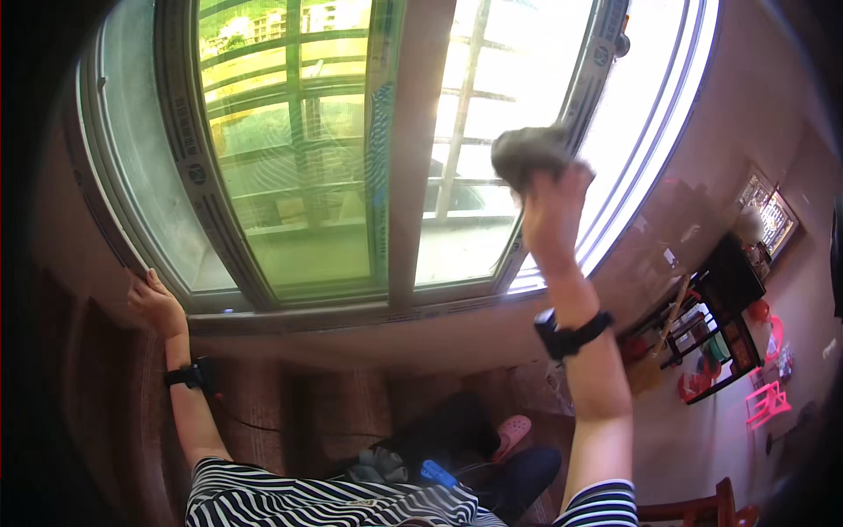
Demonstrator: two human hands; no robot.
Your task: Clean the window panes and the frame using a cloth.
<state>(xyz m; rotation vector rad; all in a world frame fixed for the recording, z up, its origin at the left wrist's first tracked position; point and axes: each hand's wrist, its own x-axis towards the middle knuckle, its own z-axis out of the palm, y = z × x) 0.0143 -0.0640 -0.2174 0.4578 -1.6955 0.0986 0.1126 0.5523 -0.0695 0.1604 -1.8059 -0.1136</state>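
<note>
Right hand [555, 209] grasped a grey cloth [529, 151] near the right edge of the window [303, 189], left hand [160, 306] touched its frame's [263, 321] lower left corner, whether gripping, could not be told.

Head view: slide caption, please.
Right hand holds a gray cloth at the sliding window; left hand touches its frame.

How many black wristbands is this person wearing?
2: the left wristband is just behind the left hand; the right wristband is below the right hand, which holds a grayish cloth. No others show.
</note>
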